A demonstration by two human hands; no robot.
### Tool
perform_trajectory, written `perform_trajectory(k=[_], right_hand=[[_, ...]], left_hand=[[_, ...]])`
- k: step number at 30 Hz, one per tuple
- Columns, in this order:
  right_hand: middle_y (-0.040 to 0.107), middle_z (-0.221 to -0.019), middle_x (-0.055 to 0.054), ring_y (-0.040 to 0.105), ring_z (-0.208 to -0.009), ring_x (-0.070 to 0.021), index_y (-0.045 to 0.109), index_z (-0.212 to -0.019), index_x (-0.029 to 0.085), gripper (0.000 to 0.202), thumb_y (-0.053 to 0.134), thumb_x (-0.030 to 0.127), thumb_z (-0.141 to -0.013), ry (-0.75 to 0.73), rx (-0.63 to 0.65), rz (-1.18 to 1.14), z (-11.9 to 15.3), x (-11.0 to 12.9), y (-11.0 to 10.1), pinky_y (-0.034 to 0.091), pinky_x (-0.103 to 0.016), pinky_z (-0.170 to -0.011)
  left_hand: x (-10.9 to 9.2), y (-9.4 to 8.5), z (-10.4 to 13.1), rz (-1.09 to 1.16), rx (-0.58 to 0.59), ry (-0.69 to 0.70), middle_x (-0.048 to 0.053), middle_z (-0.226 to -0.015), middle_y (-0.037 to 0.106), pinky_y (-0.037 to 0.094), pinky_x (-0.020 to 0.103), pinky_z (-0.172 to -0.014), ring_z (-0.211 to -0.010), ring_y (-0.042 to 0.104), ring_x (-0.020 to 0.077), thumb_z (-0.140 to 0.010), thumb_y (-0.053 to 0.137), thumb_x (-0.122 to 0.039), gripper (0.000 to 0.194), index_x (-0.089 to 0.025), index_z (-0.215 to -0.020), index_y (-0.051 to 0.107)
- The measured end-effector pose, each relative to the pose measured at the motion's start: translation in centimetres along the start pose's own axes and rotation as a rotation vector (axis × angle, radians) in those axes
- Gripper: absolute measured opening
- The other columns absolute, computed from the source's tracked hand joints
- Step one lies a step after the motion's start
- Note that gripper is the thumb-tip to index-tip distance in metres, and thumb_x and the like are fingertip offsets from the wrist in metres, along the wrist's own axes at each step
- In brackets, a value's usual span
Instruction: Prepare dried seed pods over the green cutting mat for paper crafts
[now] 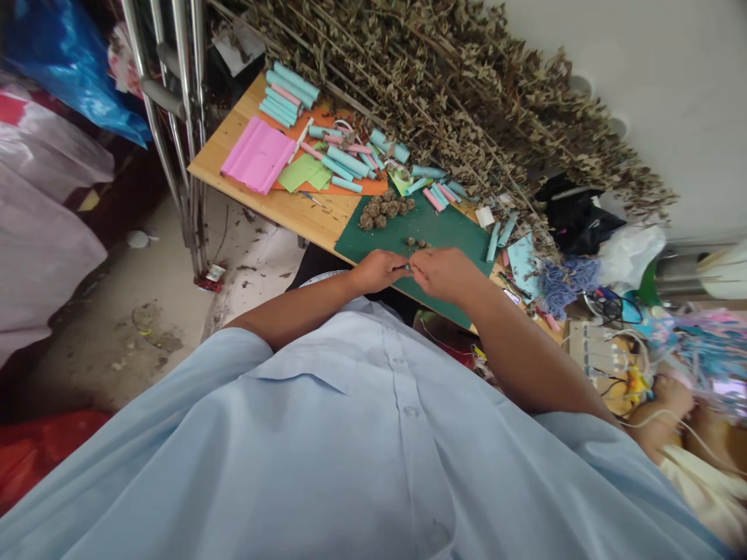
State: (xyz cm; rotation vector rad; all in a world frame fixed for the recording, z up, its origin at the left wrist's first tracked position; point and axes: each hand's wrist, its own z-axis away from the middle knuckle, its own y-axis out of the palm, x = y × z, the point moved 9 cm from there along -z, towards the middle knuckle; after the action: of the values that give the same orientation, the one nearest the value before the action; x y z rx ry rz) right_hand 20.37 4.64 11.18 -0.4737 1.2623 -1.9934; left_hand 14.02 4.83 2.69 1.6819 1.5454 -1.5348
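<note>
Person's left hand and right hand meet at near edge of green mat, fingers curled closed, pinching small item between them, too hidden to identify; paired grip likely steadies it. Brown clumps sit just beyond, within easy reach. Paper rolls, dried plants crowd table's far side.

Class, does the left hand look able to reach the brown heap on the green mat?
Probably yes: only bare green mat shows between the left hand and the brown heap, though that hand seems occupied.
</note>
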Motion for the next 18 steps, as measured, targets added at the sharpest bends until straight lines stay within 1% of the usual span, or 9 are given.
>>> perform_trajectory(k=[2, 5, 9, 12, 14, 18], right_hand=[[0.077, -0.106, -0.018, 0.07, -0.096, -0.0299, 0.072, -0.107, 0.013, 0.025, 0.05, 0.022, -0.099, 0.006, 0.014, -0.003, -0.3, 0.0, 0.0, 0.038, -0.037, -0.076], [0.078, -0.106, -0.018, 0.07, -0.097, -0.0302, 0.073, -0.108, 0.013, 0.028, 0.048, 0.022, -0.1, 0.038, 0.015, -0.002, -0.5, 0.0, 0.0, 0.04, -0.037, -0.077], [0.078, -0.105, -0.017, 0.071, -0.096, -0.0291, 0.073, -0.106, 0.013, 0.029, 0.046, 0.024, -0.103, 0.064, -0.043, -0.052, -0.2, -0.2, 0.0, 0.042, -0.038, -0.078], [0.079, -0.102, -0.014, 0.072, -0.094, -0.0278, 0.074, -0.104, 0.015, 0.025, 0.05, 0.023, -0.101, 0.097, -0.125, -0.122, 0.3, -0.9, 0.0, 0.045, -0.037, -0.079], [0.08, -0.101, -0.012, 0.072, -0.093, -0.0271, 0.075, -0.105, 0.017, 0.021, 0.055, 0.023, -0.099, 0.117, -0.206, -0.18, 0.8, -1.6, -0.2, 0.047, -0.036, -0.081], [0.081, -0.102, -0.008, 0.073, -0.095, -0.026, 0.076, -0.102, 0.021, 0.019, 0.057, 0.024, -0.099, 0.078, -0.37, -0.302, 1.9, -2.4, -0.8, 0.052, -0.037, -0.085]], left_hand=[[0.1, 0.0, 0.0, 0.001, -0.001, 0.004, 0.004, -0.079, 0.073, 0.045, 0.024, -0.073, -0.076, 0.067, 0.0146, -0.1, 0.064, -0.028, 0.026, -0.015, -0.08, 0.073], [0.5, 0.1, 0.1, -0.011, -0.006, -0.036, 0.003, -0.078, 0.072, 0.044, 0.023, -0.071, -0.075, 0.066, 0.014, -0.099, 0.064, -0.027, 0.024, -0.015, -0.08, 0.073], [0.8, 0.0, 0.2, -0.004, -0.034, -0.082, 0.001, -0.079, 0.072, 0.044, 0.022, -0.07, -0.075, 0.065, 0.0131, -0.098, 0.067, -0.029, 0.02, -0.014, -0.086, 0.074], [0.5, 0.0, 0.2, 0.021, -0.038, -0.055, 0.002, -0.082, 0.074, 0.046, 0.022, -0.073, -0.077, 0.067, 0.0137, -0.1, 0.066, -0.033, 0.023, -0.014, -0.092, 0.076], [0.2, 0.0, 0.1, 0.028, -0.028, -0.028, 0.002, -0.086, 0.077, 0.048, 0.023, -0.076, -0.081, 0.069, 0.0147, -0.101, 0.065, -0.035, 0.024, -0.015, -0.095, 0.078], [0.1, -0.2, 0.1, 0.03, -0.028, -0.01, 0.004, -0.093, 0.08, 0.051, 0.024, -0.08, -0.086, 0.073, 0.0163, -0.101, 0.065, -0.036, 0.024, -0.018, -0.101, 0.081]])
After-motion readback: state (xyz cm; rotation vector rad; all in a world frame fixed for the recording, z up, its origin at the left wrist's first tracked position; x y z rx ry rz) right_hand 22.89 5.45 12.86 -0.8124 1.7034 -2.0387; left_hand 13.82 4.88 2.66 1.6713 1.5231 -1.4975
